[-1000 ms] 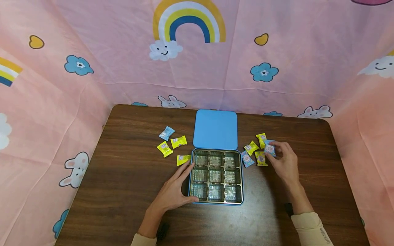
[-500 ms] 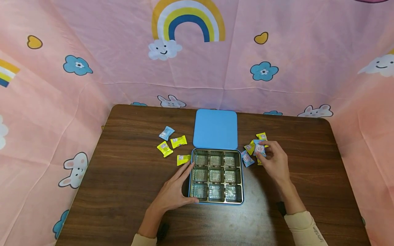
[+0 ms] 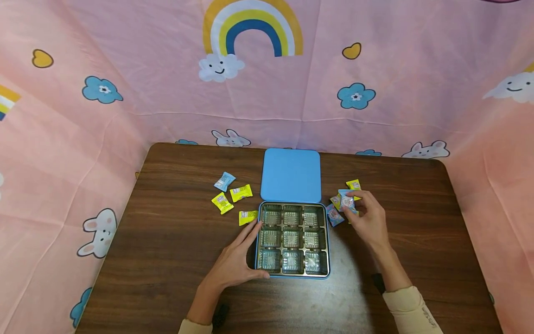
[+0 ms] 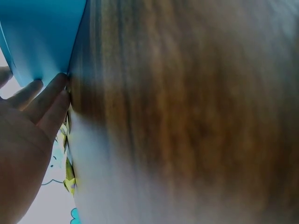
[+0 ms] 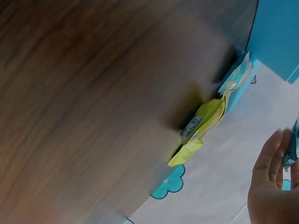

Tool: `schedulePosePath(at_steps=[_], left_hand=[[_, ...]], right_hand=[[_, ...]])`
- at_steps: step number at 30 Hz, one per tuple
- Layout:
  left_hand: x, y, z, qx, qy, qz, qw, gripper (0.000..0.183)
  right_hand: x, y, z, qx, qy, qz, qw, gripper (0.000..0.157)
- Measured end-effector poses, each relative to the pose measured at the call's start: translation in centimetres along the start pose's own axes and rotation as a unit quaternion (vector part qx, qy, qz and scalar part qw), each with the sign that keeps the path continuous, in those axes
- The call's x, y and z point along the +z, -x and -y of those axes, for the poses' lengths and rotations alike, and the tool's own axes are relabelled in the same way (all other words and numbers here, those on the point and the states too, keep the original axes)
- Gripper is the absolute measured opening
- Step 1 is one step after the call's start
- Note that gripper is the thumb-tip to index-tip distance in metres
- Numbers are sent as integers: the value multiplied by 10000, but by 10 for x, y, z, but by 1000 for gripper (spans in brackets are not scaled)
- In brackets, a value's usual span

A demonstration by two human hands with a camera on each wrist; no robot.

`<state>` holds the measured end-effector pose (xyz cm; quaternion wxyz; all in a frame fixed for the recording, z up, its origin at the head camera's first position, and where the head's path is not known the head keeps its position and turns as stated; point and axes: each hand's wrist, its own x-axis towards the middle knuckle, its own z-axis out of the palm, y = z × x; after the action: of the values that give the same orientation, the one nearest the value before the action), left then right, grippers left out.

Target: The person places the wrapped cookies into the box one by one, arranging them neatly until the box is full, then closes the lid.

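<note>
My right hand [image 3: 369, 220] pinches a blue-wrapped candy [image 3: 347, 201] between thumb and fingers, above a small group of candies right of the tin. Under and around it, yellow-wrapped candies [image 3: 353, 184] are partly covered, and another blue-wrapped candy [image 3: 334, 215] lies by the tin's right edge. A blue square tin [image 3: 294, 277] holds a tray of several vacant compartments. At its left side rests my left hand [image 3: 235, 260], fingers straight along the wall and thumb by the front left corner; the left wrist view shows the fingertips [image 4: 60, 80] touching the blue side.
The blue lid [image 3: 291, 175] lies flat behind the tin. Left of it on the brown table [image 3: 167, 260] are a blue-wrapped candy [image 3: 225, 181] and yellow-wrapped candies [image 3: 222, 203], one close to the left fingertips. A pink printed cloth [image 3: 267, 102] hangs behind and at the sides.
My right hand has moved left with the blue-wrapped candy, from the group's right side to over its middle. My left hand has stayed at the tin.
</note>
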<state>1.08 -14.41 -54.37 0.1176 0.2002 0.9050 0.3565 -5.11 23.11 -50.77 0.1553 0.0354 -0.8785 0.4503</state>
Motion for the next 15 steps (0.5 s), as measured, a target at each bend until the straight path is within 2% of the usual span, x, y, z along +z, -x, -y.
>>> schedulePosePath(at_steps=[6, 15], left_hand=[[0, 1, -1, -2, 49, 3, 10000, 121], [-1, 0, -1, -6, 101, -3, 9999, 120]], right_hand=[[10, 3, 2, -256, -216, 86, 9994, 40], [24, 5, 13, -334, -441, 469, 9974, 38]])
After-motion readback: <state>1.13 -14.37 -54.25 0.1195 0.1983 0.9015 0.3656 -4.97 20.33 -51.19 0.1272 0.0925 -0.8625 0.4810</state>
